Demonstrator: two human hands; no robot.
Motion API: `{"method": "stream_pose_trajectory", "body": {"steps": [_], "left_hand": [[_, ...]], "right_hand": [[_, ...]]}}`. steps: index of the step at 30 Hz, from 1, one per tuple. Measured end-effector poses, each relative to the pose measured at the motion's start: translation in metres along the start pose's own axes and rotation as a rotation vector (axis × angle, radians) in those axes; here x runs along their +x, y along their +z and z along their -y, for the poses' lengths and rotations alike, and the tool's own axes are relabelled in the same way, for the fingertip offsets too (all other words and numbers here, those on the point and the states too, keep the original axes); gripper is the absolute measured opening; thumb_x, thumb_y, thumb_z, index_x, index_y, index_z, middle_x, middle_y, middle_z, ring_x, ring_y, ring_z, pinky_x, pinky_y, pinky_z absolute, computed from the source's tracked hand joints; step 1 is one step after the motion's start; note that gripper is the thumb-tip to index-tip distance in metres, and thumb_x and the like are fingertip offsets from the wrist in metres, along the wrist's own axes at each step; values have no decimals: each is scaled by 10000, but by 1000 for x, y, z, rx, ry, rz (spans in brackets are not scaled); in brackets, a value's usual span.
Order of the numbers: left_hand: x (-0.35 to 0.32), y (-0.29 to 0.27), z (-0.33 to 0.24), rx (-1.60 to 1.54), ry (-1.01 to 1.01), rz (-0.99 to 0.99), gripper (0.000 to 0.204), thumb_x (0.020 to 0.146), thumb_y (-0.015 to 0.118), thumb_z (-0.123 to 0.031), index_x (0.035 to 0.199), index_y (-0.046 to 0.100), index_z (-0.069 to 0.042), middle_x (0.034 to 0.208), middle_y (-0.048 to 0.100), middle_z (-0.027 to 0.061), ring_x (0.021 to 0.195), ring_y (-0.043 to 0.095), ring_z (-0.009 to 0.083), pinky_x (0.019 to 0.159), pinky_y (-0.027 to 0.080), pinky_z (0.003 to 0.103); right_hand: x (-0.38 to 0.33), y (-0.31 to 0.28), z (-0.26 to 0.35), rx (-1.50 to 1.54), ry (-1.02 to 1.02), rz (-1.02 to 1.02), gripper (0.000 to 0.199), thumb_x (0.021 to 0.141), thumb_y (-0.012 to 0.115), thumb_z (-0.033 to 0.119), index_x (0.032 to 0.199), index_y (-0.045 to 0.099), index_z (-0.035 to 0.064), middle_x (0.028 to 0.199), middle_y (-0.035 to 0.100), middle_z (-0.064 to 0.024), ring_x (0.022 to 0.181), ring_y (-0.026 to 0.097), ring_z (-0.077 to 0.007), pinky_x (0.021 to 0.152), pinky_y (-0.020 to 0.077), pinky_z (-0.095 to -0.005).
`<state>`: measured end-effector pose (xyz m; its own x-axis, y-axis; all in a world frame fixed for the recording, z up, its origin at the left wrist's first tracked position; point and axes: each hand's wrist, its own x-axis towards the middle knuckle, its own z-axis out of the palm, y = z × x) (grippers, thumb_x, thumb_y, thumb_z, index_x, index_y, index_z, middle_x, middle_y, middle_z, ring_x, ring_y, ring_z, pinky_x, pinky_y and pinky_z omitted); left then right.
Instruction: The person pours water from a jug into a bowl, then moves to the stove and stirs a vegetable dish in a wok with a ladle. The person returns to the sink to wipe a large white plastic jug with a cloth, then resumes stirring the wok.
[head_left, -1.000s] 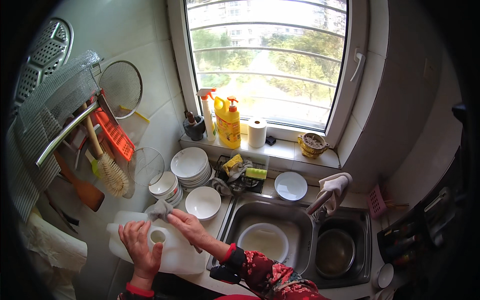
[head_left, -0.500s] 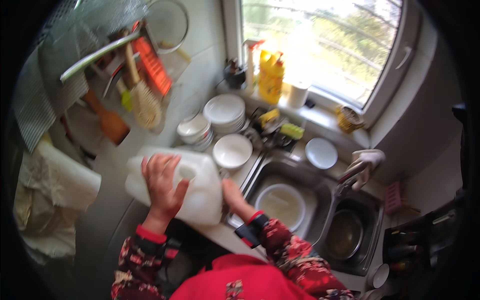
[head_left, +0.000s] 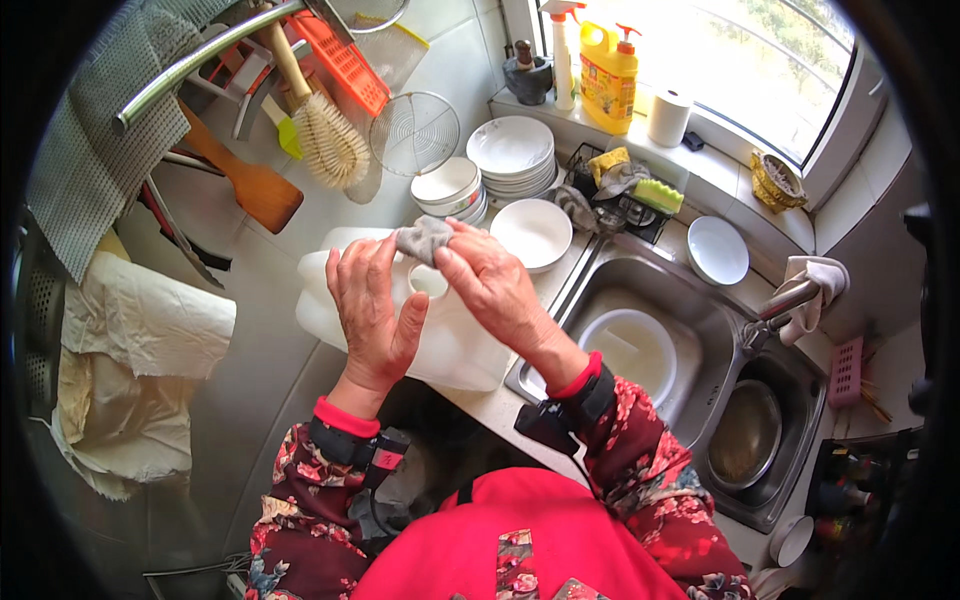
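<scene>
gray rag [head_left: 424, 240]: pinched by right hand [head_left: 492, 277], 12 o'clock on uncapped jug [head_left: 458, 350] | left hand [head_left: 374, 312]: spread, grip relaxed | wiping seemingly underway, what's left can't be told tbh

Left hand [head_left: 376, 315] thumb-out (right hand [head_left: 496, 288] pinched)

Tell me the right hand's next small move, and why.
Probably wipe the cloth lightly around the mouth of the jug: the right hand grips the cloth just beyond that opening, and the left hand is spread over the jug, seemingly well placed to steady it.
</scene>
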<state>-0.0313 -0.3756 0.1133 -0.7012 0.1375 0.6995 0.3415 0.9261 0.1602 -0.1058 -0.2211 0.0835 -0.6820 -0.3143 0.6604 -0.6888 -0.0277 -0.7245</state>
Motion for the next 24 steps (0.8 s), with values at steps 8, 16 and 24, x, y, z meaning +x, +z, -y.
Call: {"method": "stream_pose_trajectory", "body": {"steps": [8, 16, 24], "left_hand": [[0, -3, 0, -31, -1, 6, 640, 969, 346, -570, 1312, 482, -47, 1242, 523, 117, 1233, 420, 312, 1120, 130, 533], [-2, 0, 6, -86, -4, -35, 659, 971, 333, -563, 1316, 454, -14, 1237, 513, 146, 1232, 419, 337, 1116, 134, 544], [-2, 2, 3, -90, 9, -45, 705, 958, 332, -598, 1321, 434, -2, 1235, 497, 168, 1227, 411, 359, 1112, 138, 553]], "right_hand": [[-25, 9, -16, 251, 261, -264, 231, 1005, 534, 183, 1133, 630, 16, 872, 630, 3, 770, 546, -60, 689, 455, -198], [-6, 0, 44, 24, -6, -18, 291, 856, 709, 95, 1105, 614, -25, 1015, 615, -99, 916, 603, -221, 827, 492, -334], [36, -29, 44, 87, 326, 323, 255, 823, 735, 70, 1040, 640, -23, 831, 638, -47, 776, 592, -110, 695, 511, -290]]}}
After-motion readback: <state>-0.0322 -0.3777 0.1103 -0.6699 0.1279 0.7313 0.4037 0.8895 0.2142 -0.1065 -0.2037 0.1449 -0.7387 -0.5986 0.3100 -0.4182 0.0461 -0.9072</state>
